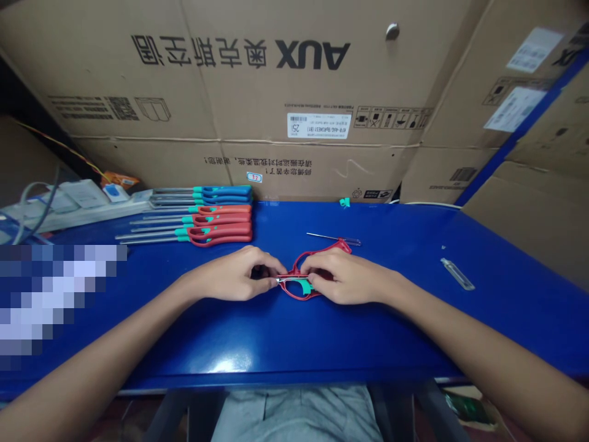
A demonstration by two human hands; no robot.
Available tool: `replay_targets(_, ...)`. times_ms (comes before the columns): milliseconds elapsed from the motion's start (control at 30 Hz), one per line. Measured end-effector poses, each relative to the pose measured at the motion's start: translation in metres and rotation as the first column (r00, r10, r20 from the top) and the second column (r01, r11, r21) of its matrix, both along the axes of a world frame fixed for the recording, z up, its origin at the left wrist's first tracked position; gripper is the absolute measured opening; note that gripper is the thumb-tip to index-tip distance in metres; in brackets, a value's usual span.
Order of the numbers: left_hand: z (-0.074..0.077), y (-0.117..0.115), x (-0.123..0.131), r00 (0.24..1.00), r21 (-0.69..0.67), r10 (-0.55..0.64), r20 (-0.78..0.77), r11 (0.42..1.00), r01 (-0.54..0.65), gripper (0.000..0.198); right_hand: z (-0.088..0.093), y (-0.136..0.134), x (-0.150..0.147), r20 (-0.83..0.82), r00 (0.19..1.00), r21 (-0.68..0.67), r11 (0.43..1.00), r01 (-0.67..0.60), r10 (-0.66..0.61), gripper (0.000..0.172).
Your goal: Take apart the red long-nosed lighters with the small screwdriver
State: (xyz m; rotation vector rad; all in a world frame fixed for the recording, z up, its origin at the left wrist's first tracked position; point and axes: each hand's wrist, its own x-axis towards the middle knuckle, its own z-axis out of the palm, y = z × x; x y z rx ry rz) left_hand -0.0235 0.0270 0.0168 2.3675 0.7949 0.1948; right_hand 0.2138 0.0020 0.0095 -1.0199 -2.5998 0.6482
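Thumbs and fingers nearly closed, a person's left hand [235, 274] and right hand [339, 276] pinch a red lighter casing [301, 299], forearms angled inward over a blue table [396, 344].

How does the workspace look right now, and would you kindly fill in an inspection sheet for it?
Surface: blue tabletop, with glare near the front edge.
Job's things: red casing with a green piece between the hands; thin metal rod just beyond; blue and red lighters lined up at left.
Clutter: clear vial-like item at right; green scrap at the back; orange packet at left.
Hands: left hand and right hand both grip the casing; fingertip details are partly hidden.
Cables: pale cables by a white power strip, far left.
Surroundings: printed cardboard behind, lettering upside down.
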Motion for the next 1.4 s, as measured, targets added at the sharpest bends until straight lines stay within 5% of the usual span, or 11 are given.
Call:
replay_targets(433,0.0017,-0.0008,0.0007,0.998,0.006,-0.044,0.033,0.999,0.044,0.025,0.0003,-0.0007,0.0006,0.006,1.000,0.025,1.000,-0.011,0.011,0.023)
replay_targets(733,-0.0001,-0.0008,0.0016,0.999,0.173,0.033,0.019,0.984,-0.036,0.025,0.0030,0.0015,0.0024,0.016,1.000,0.016,1.000,-0.012,0.011,0.027)
replay_targets(1400,-0.0019,-0.0002,0.0010,0.996,0.155,0.095,0.002,0.984,-0.094,0.015,-0.0007,0.0054,0.0045,0.023,0.999,0.130,0.991,-0.040,0.038,0.017)
